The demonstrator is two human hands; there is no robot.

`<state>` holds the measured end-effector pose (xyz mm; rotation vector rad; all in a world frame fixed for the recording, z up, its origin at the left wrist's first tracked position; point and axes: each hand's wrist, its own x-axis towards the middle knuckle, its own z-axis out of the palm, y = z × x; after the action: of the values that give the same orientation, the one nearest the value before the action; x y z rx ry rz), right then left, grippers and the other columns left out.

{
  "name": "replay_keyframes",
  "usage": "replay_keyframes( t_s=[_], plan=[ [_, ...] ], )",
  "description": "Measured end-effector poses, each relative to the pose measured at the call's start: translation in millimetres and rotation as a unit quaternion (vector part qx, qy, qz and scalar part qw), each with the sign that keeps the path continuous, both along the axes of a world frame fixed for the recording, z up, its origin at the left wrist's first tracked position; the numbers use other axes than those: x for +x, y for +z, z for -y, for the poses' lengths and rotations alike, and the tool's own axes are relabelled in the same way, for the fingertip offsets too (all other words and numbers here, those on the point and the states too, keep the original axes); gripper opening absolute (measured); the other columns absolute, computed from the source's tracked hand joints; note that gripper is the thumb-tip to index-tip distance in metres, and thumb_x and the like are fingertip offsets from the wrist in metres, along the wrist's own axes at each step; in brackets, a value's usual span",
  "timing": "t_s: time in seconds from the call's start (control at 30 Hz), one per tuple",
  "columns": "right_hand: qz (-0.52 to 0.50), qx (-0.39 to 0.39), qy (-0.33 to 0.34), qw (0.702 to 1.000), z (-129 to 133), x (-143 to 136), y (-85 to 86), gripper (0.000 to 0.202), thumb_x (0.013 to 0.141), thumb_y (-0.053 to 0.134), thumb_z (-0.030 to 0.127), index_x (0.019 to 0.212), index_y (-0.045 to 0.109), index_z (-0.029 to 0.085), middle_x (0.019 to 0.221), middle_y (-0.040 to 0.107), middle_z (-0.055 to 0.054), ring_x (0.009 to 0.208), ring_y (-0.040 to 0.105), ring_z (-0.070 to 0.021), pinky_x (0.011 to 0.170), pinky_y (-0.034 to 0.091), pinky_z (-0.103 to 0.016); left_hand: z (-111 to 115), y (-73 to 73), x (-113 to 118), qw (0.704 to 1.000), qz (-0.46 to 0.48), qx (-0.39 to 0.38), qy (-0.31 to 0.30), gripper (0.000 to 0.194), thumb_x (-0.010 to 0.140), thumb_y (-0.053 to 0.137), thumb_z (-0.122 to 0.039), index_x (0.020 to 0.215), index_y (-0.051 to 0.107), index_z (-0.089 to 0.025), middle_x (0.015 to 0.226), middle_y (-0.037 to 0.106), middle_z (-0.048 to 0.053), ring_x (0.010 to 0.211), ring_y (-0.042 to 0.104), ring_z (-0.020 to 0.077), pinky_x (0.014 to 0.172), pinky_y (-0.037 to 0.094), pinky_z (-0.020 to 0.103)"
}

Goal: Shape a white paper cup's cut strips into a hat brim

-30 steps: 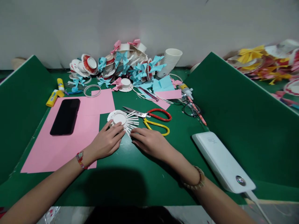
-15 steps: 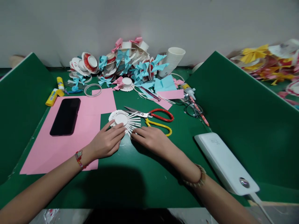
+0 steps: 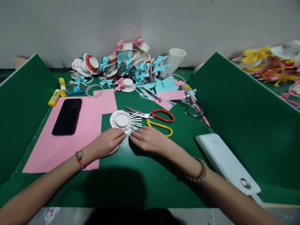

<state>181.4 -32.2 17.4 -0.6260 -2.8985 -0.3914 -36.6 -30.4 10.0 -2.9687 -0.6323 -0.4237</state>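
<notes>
A white paper cup cut into a fringed disc (image 3: 122, 120) lies on the green table with its round base up. Its left side has a scalloped, folded edge; on the right, straight loose strips fan out. My left hand (image 3: 109, 142) is closed with its fingertips on the near edge of the cut cup. Just to the right, my right hand (image 3: 150, 139) pinches at the near strips. The fingertips of both hands partly hide the strips. Scissors (image 3: 147, 115) with one red and one yellow handle lie beyond my right hand, blades partly open.
Pink paper (image 3: 70, 150) on the left carries a black phone (image 3: 67, 117). Glue sticks (image 3: 54, 97) and a tape ring (image 3: 94, 91) lie behind. Finished paper-cup pieces with bows (image 3: 126, 61), stacked cups (image 3: 174, 61), glasses (image 3: 195, 110) and a power bank (image 3: 227, 164) surround the area between green partitions (image 3: 253, 118).
My left hand has slid off the cup's base down to its near edge. My right hand has shifted slightly left, closer to the left hand.
</notes>
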Motion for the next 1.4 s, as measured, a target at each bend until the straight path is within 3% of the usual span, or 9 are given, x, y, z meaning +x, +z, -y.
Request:
replay_keyframes(
  t_s=[0.5, 0.67, 0.77, 0.87, 0.93, 1.0, 1.1, 1.2, 1.4],
  plan=[
    [-0.076, 0.068, 0.017, 0.995, 6, -4, -5.4, 0.027, 0.088, 0.040, 0.008, 0.068, 0.057, 0.014, 0.061, 0.058, -0.003, 0.054, 0.044, -0.0132, 0.052, 0.022, -0.031, -1, 1.5, 0, 0.998, -0.054, -0.012, 0.002, 0.033, 0.082, 0.040, -0.012, 0.112, 0.054, -0.006, 0.109, 0.062, 0.017, 0.100, 0.057, 0.0254, 0.085, 0.047, 0.040],
    [-0.105, 0.098, 0.009, 0.990, 6, -4, -6.1, 0.027, 0.088, 0.039, 0.009, 0.070, 0.059, 0.014, 0.062, 0.059, -0.003, 0.054, 0.044, -0.0133, 0.052, 0.024, -0.030, 3, -1.6, -2, 0.999, 0.048, -0.018, 0.007, 0.033, 0.084, 0.041, -0.010, 0.113, 0.055, -0.005, 0.110, 0.062, 0.017, 0.103, 0.057, 0.0250, 0.089, 0.048, 0.040],
    [-0.125, 0.101, -0.014, 0.987, 7, -3, -4.7, 0.028, 0.089, 0.038, 0.009, 0.072, 0.059, 0.013, 0.069, 0.062, -0.005, 0.057, 0.046, -0.0132, 0.053, 0.027, -0.030, 17, 5.2, 1, 0.977, 0.163, -0.114, 0.076, 0.023, 0.084, 0.044, -0.012, 0.097, 0.062, -0.011, 0.100, 0.065, 0.015, 0.094, 0.060, 0.0218, 0.082, 0.051, 0.038],
    [-0.153, 0.072, -0.050, 0.984, 7, -1, -3.9, 0.025, 0.089, 0.038, 0.010, 0.076, 0.059, 0.013, 0.073, 0.063, -0.007, 0.062, 0.050, -0.0128, 0.054, 0.032, -0.028, 33, 16.2, 6, 0.846, 0.251, -0.422, 0.208, 0.019, 0.084, 0.048, -0.020, 0.076, 0.063, -0.013, 0.072, 0.064, 0.007, 0.067, 0.060, 0.0139, 0.063, 0.052, 0.028],
    [-0.188, 0.055, -0.067, 0.978, 7, 0, -4.2, 0.022, 0.089, 0.040, 0.010, 0.079, 0.059, 0.012, 0.075, 0.064, -0.007, 0.065, 0.053, -0.0127, 0.055, 0.035, -0.027, 37, 20.8, 11, 0.649, 0.300, -0.647, 0.263, 0.018, 0.081, 0.055, -0.025, 0.082, 0.064, -0.011, 0.073, 0.067, 0.007, 0.061, 0.062, 0.0128, 0.061, 0.053, 0.026],
    [-0.224, 0.048, -0.074, 0.971, 7, 1, -5.1, 0.019, 0.088, 0.041, 0.010, 0.081, 0.059, 0.012, 0.076, 0.065, -0.008, 0.066, 0.055, -0.0130, 0.056, 0.039, -0.026, 34, 21.6, 18, 0.461, 0.387, -0.747, 0.281, 0.019, 0.079, 0.059, -0.024, 0.088, 0.065, -0.008, 0.087, 0.070, 0.012, 0.076, 0.067, 0.0154, 0.077, 0.054, 0.029],
    [-0.262, 0.056, -0.071, 0.961, 8, 0, -6.1, 0.017, 0.088, 0.043, 0.012, 0.081, 0.058, 0.013, 0.077, 0.066, -0.009, 0.068, 0.058, -0.0138, 0.058, 0.045, -0.025, 22, 18.4, 33, 0.304, 0.507, -0.758, 0.276, 0.010, 0.078, 0.057, -0.014, 0.079, 0.065, -0.008, 0.084, 0.070, 0.011, 0.082, 0.067, 0.0167, 0.088, 0.052, 0.031],
    [-0.290, 0.074, -0.048, 0.953, 10, 0, -6.2, 0.012, 0.087, 0.046, 0.012, 0.084, 0.058, 0.011, 0.079, 0.068, -0.011, 0.072, 0.061, -0.0153, 0.063, 0.050, -0.025, 12, 16.0, 47, 0.260, 0.540, -0.745, 0.292, 0.008, 0.077, 0.057, -0.010, 0.081, 0.065, -0.009, 0.077, 0.070, 0.008, 0.073, 0.066, 0.0150, 0.082, 0.053, 0.031],
    [-0.281, 0.092, 0.015, 0.955, 13, 3, -2.3, 0.015, 0.086, 0.045, 0.008, 0.086, 0.060, 0.007, 0.080, 0.068, -0.014, 0.075, 0.063, -0.0180, 0.068, 0.052, -0.029, 8, 20.3, 60, 0.288, 0.559, -0.719, 0.296, 0.010, 0.073, 0.060, -0.006, 0.082, 0.063, -0.008, 0.078, 0.069, 0.006, 0.067, 0.064, 0.0117, 0.083, 0.054, 0.032]
  ],
)
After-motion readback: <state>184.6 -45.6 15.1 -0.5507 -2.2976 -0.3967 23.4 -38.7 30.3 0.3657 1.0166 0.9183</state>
